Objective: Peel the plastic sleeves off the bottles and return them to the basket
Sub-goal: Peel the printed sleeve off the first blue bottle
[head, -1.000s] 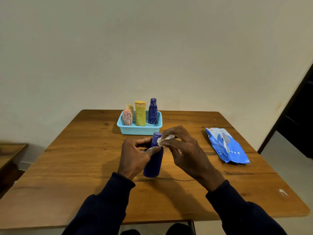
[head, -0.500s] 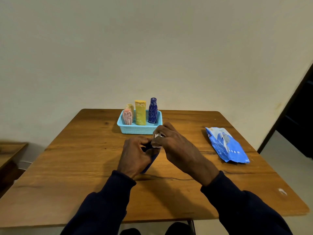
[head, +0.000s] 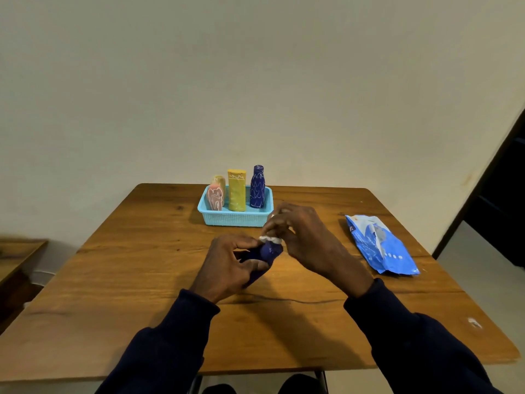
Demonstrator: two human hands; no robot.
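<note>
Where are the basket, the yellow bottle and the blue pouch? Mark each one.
basket (head: 233, 219), head view, front wall.
yellow bottle (head: 236, 192), head view, middle of its body.
blue pouch (head: 382, 247), head view, middle of its top face.

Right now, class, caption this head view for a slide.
Left hand grips tilted purple bottle; right hand pinches white scrap at its top.

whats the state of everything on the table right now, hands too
purple bottle: tilted, out of the basket, held above the table
left hand: grips the purple bottle
right hand: pinches a white scrap
white scrap: bunched at the purple bottle's top
basket: on the table, holding four bottles
yellow bottle: upright in the basket
blue packet: lying flat on the table
</note>
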